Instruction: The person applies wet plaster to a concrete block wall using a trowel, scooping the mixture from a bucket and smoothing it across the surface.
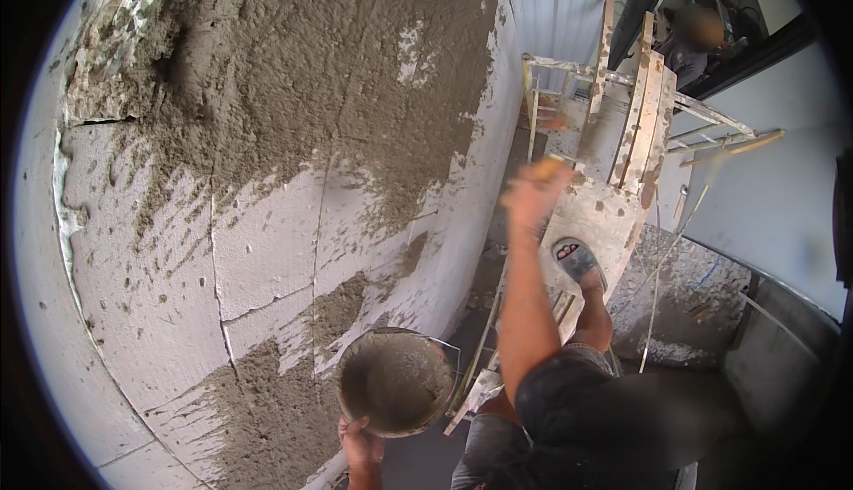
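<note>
My left hand (359, 444) is closed on the near rim of a round bucket (418, 334) with a thin wire handle. Wet grey mortar lies inside the bucket, partly in shadow. My right arm reaches forward, and the right hand (530, 201) is smeared by motion. It is closed around a yellow-orange handle (553, 167). The rest of that tool is too blurred to make out. Left of both hands stands a pale block wall (267, 254), with rough wet mortar (311, 72) over its upper part and more patches low down.
I stand on a mortar-spattered plank platform (591, 215), one sandaled foot (577, 259) in view. Wooden boards (644, 126) and a metal scaffold frame (724, 117) lie ahead. Another person (693, 41) is beyond an opening at far right. A rough low wall (684, 299) runs below the platform's right side.
</note>
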Motion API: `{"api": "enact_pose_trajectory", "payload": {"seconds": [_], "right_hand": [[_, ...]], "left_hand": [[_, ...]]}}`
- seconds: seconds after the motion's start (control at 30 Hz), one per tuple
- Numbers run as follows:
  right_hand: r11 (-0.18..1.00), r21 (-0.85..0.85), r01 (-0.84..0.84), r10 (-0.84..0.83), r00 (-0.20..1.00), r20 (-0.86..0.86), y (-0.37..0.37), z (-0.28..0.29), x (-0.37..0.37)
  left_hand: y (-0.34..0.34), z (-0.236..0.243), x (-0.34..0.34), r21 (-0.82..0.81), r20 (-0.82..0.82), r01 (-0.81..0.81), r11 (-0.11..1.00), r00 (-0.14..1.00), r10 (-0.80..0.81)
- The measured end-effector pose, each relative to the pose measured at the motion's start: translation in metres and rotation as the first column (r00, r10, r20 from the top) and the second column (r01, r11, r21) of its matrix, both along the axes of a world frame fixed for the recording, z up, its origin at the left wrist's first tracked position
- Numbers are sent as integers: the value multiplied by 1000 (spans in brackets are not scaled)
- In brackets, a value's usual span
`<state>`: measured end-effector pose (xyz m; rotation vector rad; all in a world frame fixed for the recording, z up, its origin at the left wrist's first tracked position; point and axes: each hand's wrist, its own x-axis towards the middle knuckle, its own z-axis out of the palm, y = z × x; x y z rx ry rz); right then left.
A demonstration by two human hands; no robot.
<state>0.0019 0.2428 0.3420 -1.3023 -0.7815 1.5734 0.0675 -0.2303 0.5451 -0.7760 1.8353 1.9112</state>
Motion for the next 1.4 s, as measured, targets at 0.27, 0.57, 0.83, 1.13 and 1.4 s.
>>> {"api": "enact_pose_trajectory", "payload": {"seconds": [0.27, 0.57, 0.83, 1.13, 1.4], "right_hand": [[702, 533, -472, 706, 362, -609, -140, 217, -42], [-324, 86, -942, 901, -280, 331, -46, 149, 135], [-400, -306, -864, 866, -465, 182, -8, 116, 110], [-127, -313, -941, 514, 207, -832, 4, 64, 163], [75, -224, -972, 593, 224, -773, 36, 83, 162]], "left_hand": [[-6, -13, 18, 74, 84, -32, 997, 996, 25], [88, -48, -54, 73, -12, 220, 973, 975, -220], [198, -36, -140, -134, -158, 621, 772, 756, -635], [244, -40, -153, 9, -191, 622, 783, 769, -610], [266, -70, -141, 149, -154, 412, 899, 908, -390]]}}
